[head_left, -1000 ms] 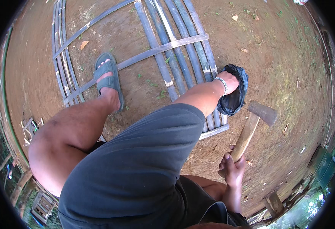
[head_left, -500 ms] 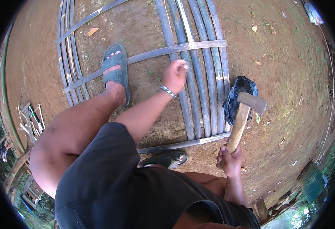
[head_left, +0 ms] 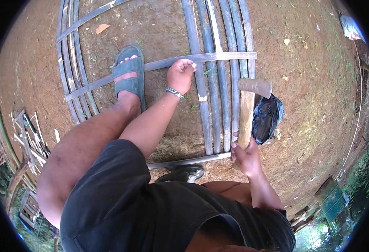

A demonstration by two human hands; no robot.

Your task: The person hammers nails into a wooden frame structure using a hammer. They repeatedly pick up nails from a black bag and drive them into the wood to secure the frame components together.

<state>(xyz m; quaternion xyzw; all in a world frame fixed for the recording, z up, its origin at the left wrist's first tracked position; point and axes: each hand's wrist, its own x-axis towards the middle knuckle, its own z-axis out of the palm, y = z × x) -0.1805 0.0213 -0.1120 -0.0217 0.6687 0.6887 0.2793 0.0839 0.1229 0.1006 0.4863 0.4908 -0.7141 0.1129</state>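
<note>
right hand (head_left: 244,156) grips the hammer (head_left: 248,110) handle; left hand (head_left: 179,76) pinches closed on the far bamboo crosspiece (head_left: 159,65).

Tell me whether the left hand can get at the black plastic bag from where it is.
Probably not without shifting. The left hand rests on the cross slat, while the black plastic bag lies beyond the upright slats, with the hammer in the right hand between.

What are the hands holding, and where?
Right hand grips the hammer low on its wooden handle. Left hand pinches something too small to tell.
</note>
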